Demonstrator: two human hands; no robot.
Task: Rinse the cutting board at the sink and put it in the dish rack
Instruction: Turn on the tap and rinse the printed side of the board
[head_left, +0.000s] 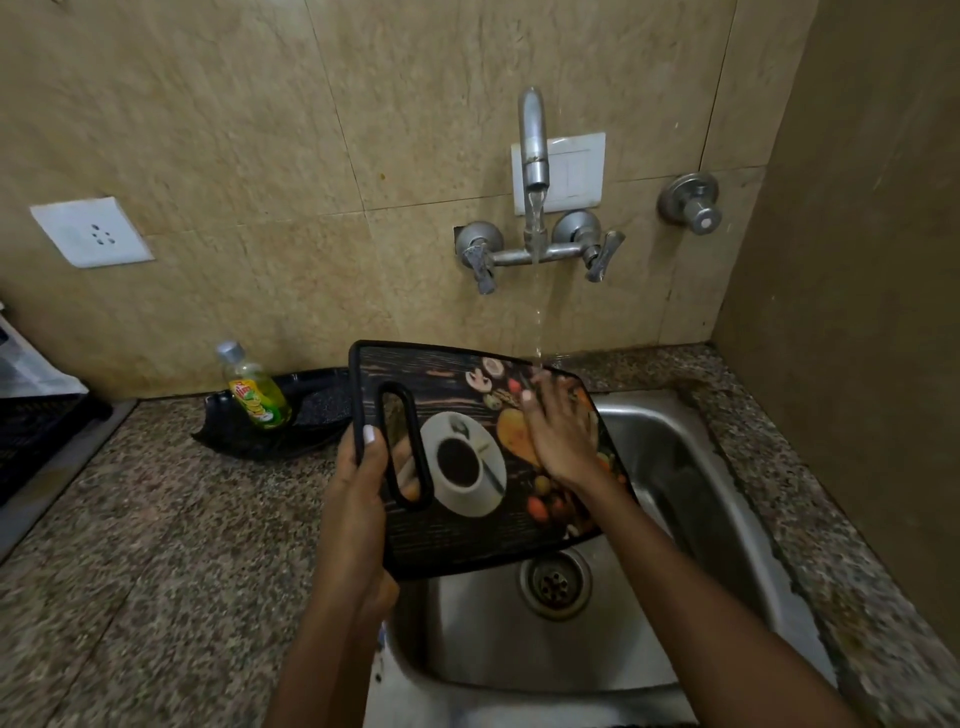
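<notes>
Two hands hold the cutting board (467, 525) above the sink (696, 483), over the basin's left and rear part, its near edge above the drain (555, 584). The board is tilted, its printed face turned up toward the camera; its long axis runs from the left, where the handle slot (407, 451) lies, to the right, where the far corner reaches under the stream of water (537, 322). It is dark with a raised black rim and rounded corners, printed with a white cup of coffee on a saucer, mushrooms, and orange and red fruits or vegetables. The left hand (358, 499) grips the handle edge: the thumb lies over the rim on the face, and fingers (407, 470) show through the slot from behind. The right hand (558, 431) lies flat on the right part of the face, its fingers straight and holding nothing, their tips near where the water lands.

Water falls from a wall-mounted tap (535, 150) with two lever handles. The sink is set into the right part of a speckled stone surface (156, 545). At the surface's rear edge, left of the board, a bottle of green dish soap (255, 391) leans in a black tray (291, 415). A dark dish rack (31, 431) sits at the surface's left edge. On the tiled wall are a socket (91, 232), a switch plate (571, 171) and a separate valve (690, 201).
</notes>
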